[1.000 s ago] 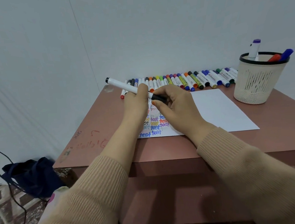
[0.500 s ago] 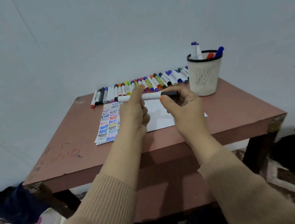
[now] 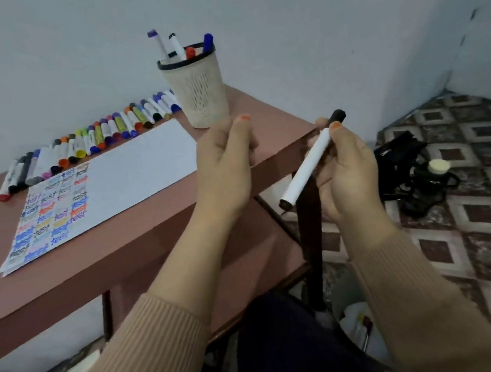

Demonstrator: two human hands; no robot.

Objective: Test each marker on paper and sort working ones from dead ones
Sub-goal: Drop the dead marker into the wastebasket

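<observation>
My right hand (image 3: 345,171) grips a white marker with black ends (image 3: 307,165), tilted, off the table's right corner and over the floor. My left hand (image 3: 224,161) hovers beside it above the table's right edge, fingers loosely curled, holding nothing. The white paper (image 3: 136,171) lies on the brown table (image 3: 102,257); its left part is covered with coloured "test" scribbles. A row of capped markers (image 3: 92,140) lies along the wall behind the paper. A beige mesh cup (image 3: 197,92) at the back right holds several markers.
A black bag with a round pale lid (image 3: 415,171) lies on the patterned floor to the right. A lower shelf runs under the table top. A plastic bottle (image 3: 360,327) sits on the floor by the table leg.
My left hand has let go of the marker; the right hand carried it alone to the right, past the table's corner. The view has swung right and down.
</observation>
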